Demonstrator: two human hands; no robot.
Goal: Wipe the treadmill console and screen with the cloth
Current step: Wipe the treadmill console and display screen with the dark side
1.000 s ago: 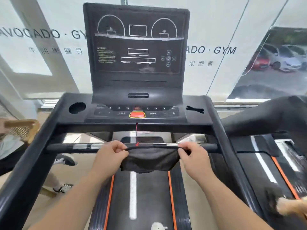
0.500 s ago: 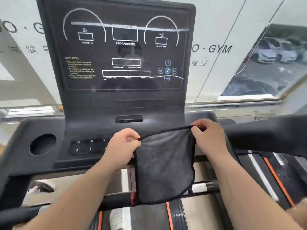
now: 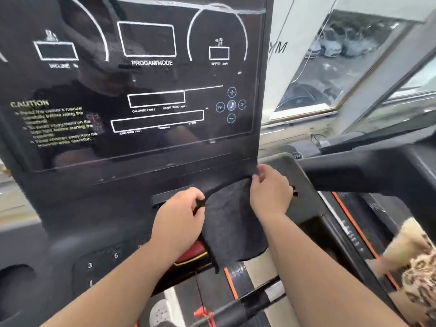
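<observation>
You hold the cloth (image 3: 233, 227) stretched between both hands, low on the treadmill, just under the bottom edge of the screen (image 3: 141, 79). Your left hand (image 3: 179, 215) pinches the cloth's top edge on its 9 o'clock side, fingers curled round a fold. Your right hand (image 3: 271, 192) pinches the top corner at 1 o'clock, close to the screen panel's lower right corner. The cloth hangs loose below them, its hem just beside the red button (image 3: 191, 254) on the console (image 3: 59, 244). No wiping stroke seems under way; you appear to be readying the cloth. The screen fills the view from 9 to 1 o'clock above your hands. Next, I judge, you need to flatten the cloth under one palm, press it to the glass and sweep across, leaving the keypad (image 3: 101, 260) at 7 o'clock for later.
</observation>
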